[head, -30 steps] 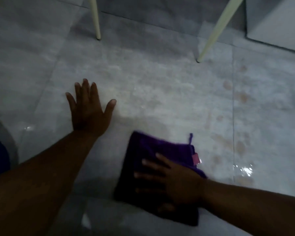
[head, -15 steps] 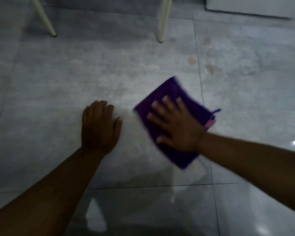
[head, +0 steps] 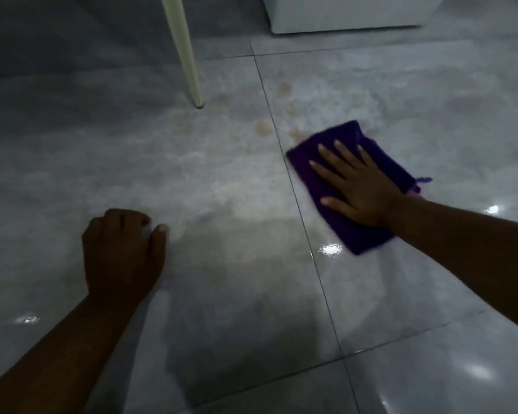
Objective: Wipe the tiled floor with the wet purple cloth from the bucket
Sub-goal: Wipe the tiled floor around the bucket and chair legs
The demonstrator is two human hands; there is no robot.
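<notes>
Now we are wiping: our right hand [head: 362, 189], open flat, is pressing the purple cloth [head: 356, 237] onto the floor [head: 222, 174]; our left hand [head: 120, 252], curled and empty, is bracing. Next, probably the brown spots [head: 263, 128].

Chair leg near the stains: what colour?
Cream, off-white chair leg; head view, the only one.

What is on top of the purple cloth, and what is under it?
The right hand lies flat on the purple cloth, fingers spread. The cloth lies on the tiled floor; any stains beneath it are covered from view.
</notes>
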